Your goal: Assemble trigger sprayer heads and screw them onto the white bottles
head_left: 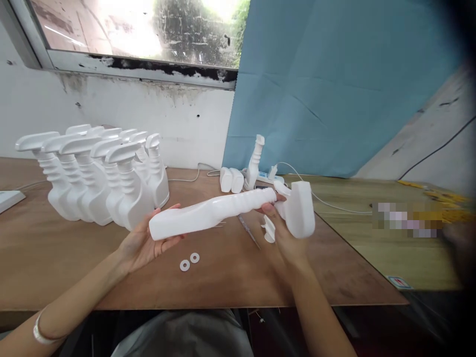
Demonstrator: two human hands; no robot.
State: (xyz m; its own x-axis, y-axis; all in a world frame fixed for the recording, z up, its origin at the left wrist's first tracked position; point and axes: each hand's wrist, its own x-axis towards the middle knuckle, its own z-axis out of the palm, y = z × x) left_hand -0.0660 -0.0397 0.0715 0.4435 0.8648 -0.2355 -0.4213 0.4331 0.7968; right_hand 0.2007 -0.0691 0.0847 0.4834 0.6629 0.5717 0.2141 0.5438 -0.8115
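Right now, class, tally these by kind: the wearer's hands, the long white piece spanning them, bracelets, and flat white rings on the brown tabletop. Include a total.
Left hand, right hand: 2
Long white piece: 1
Bracelet: 1
Flat white rings: 2
Total: 6

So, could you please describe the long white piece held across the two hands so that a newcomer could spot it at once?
Over the brown table, find the left hand and right hand. The piece runs between them, its wide, blunt end at the left hand and its ribbed stretch towards the right. Unlike the upright sprayers grouped at the left, it is held sideways.
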